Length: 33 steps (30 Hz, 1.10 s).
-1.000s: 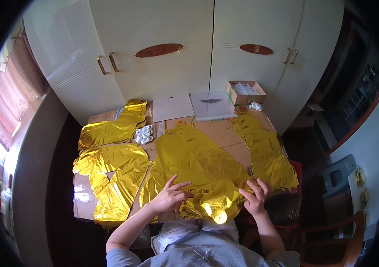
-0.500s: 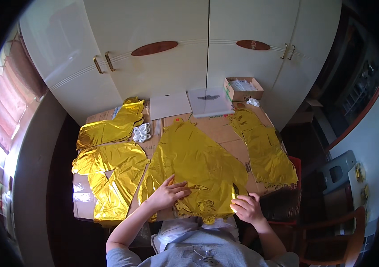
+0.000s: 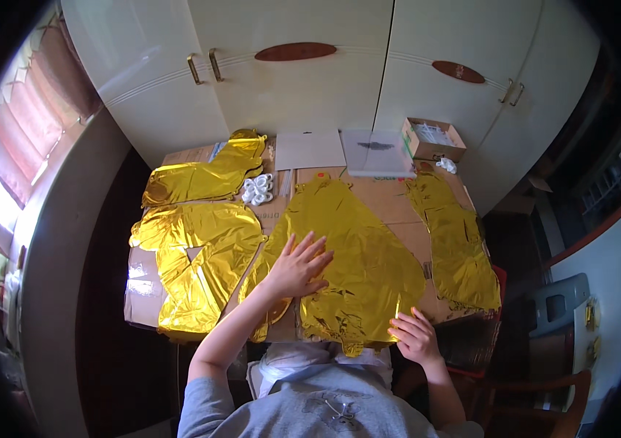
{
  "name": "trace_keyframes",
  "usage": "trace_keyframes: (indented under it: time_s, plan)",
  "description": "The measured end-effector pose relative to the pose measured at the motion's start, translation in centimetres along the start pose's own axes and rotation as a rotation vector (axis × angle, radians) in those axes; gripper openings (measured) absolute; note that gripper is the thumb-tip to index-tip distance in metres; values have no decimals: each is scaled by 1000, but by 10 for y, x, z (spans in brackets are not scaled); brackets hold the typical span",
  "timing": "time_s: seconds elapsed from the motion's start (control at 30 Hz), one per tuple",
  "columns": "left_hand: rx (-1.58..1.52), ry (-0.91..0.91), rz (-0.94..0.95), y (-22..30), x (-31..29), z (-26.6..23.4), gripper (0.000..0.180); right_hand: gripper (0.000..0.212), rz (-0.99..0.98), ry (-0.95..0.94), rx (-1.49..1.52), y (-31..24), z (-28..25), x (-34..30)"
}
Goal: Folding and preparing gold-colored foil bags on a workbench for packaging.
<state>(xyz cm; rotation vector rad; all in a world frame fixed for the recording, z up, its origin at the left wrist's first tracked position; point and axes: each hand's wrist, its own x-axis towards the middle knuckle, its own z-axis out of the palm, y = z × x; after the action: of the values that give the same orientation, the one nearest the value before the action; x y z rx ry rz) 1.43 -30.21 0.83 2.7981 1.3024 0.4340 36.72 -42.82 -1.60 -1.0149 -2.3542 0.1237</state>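
Note:
A flat, uninflated gold foil balloon (image 3: 354, 237) lies creased across the middle of the table, its lower end reaching the near edge. My left hand (image 3: 302, 267) rests on its left part, palm down with fingers spread. At its lower right edge is my right hand (image 3: 414, 336), fingers stretched out and touching the foil; the thumb is hard to make out. Left of it lie two more gold foil balloons, a lower one (image 3: 212, 244) with a gap in its middle and an upper one (image 3: 197, 181). Another gold foil balloon (image 3: 460, 252) lies on the right.
Cardboard (image 3: 391, 197) covers the table. White ribbon rolls (image 3: 257, 189) sit beside the left balloons. Along the back are a grey-white sheet (image 3: 310, 151), a clear plastic sheet (image 3: 376, 157) and a cardboard box (image 3: 436, 146) of white sticks. A wooden chair (image 3: 573, 387) stands at right.
My left hand has moved up and further onto the middle balloon, its fingers spreading flat. My right hand stays by the lower right edge. The whole view has shifted slightly.

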Motion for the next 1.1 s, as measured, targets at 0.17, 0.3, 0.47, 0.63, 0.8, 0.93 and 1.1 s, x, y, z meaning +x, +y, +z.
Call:
trace_keyframes:
  time_s: [0.17,0.3,0.47,0.63,0.8,0.93,1.1]
  plan:
    - [-35,-58,-40,-8,-3,4,71,26,76,78,94,2,0,0]
    - [-74,-70,-38,-12,-4,5,71,23,81,100,37,5,0,3]
    - [-100,-89,-46,-12,-2,8,71,16,94,87,-55,3,1,3]
    - [-79,-84,-53,-10,-3,7,71,16,136,118,-89,1,1,5]
    - [-123,-75,-52,-14,-4,7,70,16,107,107,-77,-4,0,4]
    - [-137,-68,-33,-15,-5,7,70,16,83,75,-86,-7,-2,5]
    - [-144,-92,-31,-16,-4,6,69,16,51,23,-108,-10,-3,6]
